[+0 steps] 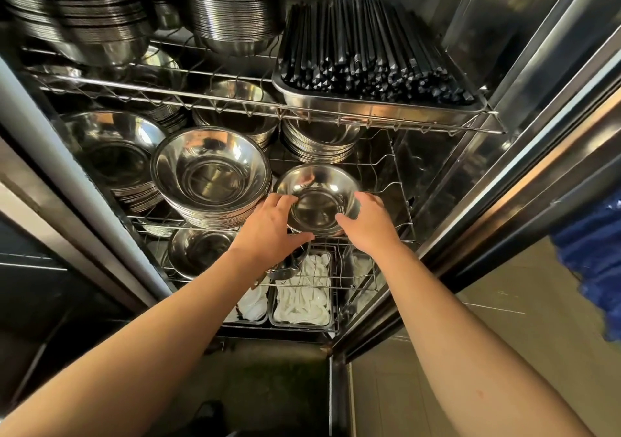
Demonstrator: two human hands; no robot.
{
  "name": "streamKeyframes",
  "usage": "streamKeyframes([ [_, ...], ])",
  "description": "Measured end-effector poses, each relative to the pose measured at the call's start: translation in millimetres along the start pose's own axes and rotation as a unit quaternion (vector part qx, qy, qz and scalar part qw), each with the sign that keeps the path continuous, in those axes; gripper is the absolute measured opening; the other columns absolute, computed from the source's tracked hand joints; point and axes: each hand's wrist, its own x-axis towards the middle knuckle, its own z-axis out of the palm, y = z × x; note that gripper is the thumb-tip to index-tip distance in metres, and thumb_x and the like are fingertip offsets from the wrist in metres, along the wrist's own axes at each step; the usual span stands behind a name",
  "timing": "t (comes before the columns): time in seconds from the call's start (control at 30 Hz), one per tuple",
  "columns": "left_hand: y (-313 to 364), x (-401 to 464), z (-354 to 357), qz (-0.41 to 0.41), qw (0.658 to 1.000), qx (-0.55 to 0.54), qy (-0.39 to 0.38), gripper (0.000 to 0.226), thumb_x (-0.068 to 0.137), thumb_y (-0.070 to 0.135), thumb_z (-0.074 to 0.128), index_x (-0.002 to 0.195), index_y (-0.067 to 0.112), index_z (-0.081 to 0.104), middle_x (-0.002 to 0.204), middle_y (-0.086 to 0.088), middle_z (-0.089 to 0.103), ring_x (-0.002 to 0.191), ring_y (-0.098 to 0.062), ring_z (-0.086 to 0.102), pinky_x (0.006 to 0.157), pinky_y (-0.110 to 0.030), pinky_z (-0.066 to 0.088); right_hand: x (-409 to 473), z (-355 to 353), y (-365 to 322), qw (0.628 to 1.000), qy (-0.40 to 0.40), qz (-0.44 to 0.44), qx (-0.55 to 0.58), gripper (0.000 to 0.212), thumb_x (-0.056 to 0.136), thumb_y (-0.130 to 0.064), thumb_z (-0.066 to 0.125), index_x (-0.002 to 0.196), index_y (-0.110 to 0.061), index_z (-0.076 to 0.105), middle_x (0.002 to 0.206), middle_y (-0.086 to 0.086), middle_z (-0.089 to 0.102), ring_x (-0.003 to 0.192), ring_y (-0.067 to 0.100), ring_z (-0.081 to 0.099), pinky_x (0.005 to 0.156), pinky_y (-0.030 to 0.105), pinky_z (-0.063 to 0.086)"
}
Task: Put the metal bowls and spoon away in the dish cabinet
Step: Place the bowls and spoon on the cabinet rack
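Observation:
A small shiny metal bowl (317,194) sits upright at the front right of the dish cabinet's middle wire shelf (396,225). My left hand (268,231) grips its near-left rim with the thumb under the edge. My right hand (366,221) holds the near-right rim, thumb inside the bowl. Just left of it stands a tall stack of larger metal bowls (211,176). No spoon is visible.
More bowl stacks (114,154) fill the middle shelf's left and back. The top shelf carries bowl stacks (235,10) and a steel tray of black chopsticks (373,53). Below are a bowl (198,252) and trays of white spoons (302,302). The open steel door (504,184) stands at right.

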Motion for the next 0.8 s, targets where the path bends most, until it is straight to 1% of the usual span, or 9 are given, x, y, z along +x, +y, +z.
streamKeyframes([
  [0.13,0,-10,-14,0.015,0.999,0.002,0.029,0.075,0.081,0.059,0.067,0.141,0.022,0.042,0.133,-0.003,0.058,0.110,-0.023,0.063,0.088,-0.034,0.052,-8,-2,-6,0.999,0.010,-0.011,-0.041,0.067,0.094,-0.036,0.064,0.153,-0.018,0.036,0.162,0.008,0.026,0.137,0.030,0.046,0.100,0.042,0.046],
  [0.2,-1,-19,-23,0.025,0.999,0.005,0.038,0.071,0.082,0.059,0.065,0.139,0.023,0.043,0.129,-0.001,0.063,0.106,-0.021,0.066,0.084,-0.034,0.053,-18,-6,-12,0.998,0.017,-0.037,-0.053,0.064,0.094,-0.035,0.064,0.150,-0.017,0.040,0.154,0.008,0.038,0.131,0.029,0.052,0.091,0.037,0.047],
  [0.23,-2,-25,-28,0.030,0.999,0.005,0.041,0.070,0.082,0.059,0.064,0.138,0.023,0.044,0.127,0.000,0.064,0.106,-0.020,0.066,0.083,-0.034,0.053,-25,-9,-15,0.997,0.020,-0.050,-0.057,0.062,0.094,-0.035,0.064,0.149,-0.018,0.041,0.150,0.007,0.042,0.128,0.029,0.054,0.090,0.037,0.047],
  [0.33,-5,-44,-46,0.038,0.998,0.010,0.045,0.070,0.082,0.063,0.061,0.137,0.023,0.046,0.126,0.000,0.065,0.108,-0.020,0.065,0.086,-0.035,0.054,-51,-24,-26,0.993,0.025,-0.083,-0.080,0.061,0.094,-0.038,0.064,0.148,-0.020,0.043,0.145,0.005,0.049,0.127,0.028,0.054,0.098,0.043,0.049],
  [0.4,-6,-63,-62,0.044,0.998,0.012,0.053,0.069,0.082,0.064,0.060,0.136,0.022,0.048,0.127,0.000,0.064,0.108,-0.018,0.065,0.086,-0.036,0.056,-76,-37,-34,0.989,0.028,-0.111,-0.097,0.058,0.095,-0.041,0.063,0.147,-0.023,0.046,0.141,0.001,0.052,0.124,0.025,0.056,0.094,0.039,0.048],
  [0.5,-5,-99,-90,0.060,0.995,0.006,0.077,0.064,0.083,0.061,0.061,0.132,0.020,0.052,0.125,0.000,0.065,0.105,-0.017,0.065,0.083,-0.033,0.057,-125,-57,-50,0.981,0.041,-0.142,-0.123,0.052,0.095,-0.044,0.061,0.144,-0.030,0.049,0.138,-0.003,0.054,0.123,0.021,0.057,0.093,0.037,0.047],
  [0.57,-3,-131,-109,0.075,0.993,-0.002,0.090,0.061,0.084,0.058,0.063,0.131,0.020,0.053,0.124,0.000,0.065,0.106,-0.018,0.064,0.085,-0.037,0.057,-165,-69,-63,0.976,0.065,-0.159,-0.130,0.048,0.096,-0.045,0.061,0.141,-0.031,0.053,0.138,-0.003,0.055,0.124,0.019,0.057,0.098,0.039,0.048],
  [0.7,10,-203,-137,0.112,0.987,-0.016,0.113,0.062,0.085,0.056,0.063,0.134,0.020,0.050,0.126,0.000,0.063,0.110,-0.021,0.060,0.088,-0.042,0.055,-259,-92,-90,0.964,0.145,-0.195,-0.105,0.043,0.095,-0.042,0.063,0.136,-0.027,0.059,0.132,-0.005,0.061,0.123,0.015,0.057,0.101,0.036,0.047],
  [0.8,32,-254,-153,0.142,0.982,-0.024,0.125,0.062,0.085,0.058,0.062,0.134,0.023,0.048,0.126,0.001,0.062,0.111,-0.020,0.059,0.089,-0.040,0.054,-338,-108,-109,0.952,0.197,-0.213,-0.095,0.042,0.095,-0.041,0.063,0.135,-0.026,0.060,0.130,-0.007,0.063,0.122,0.011,0.056,0.099,0.028,0.040],
])
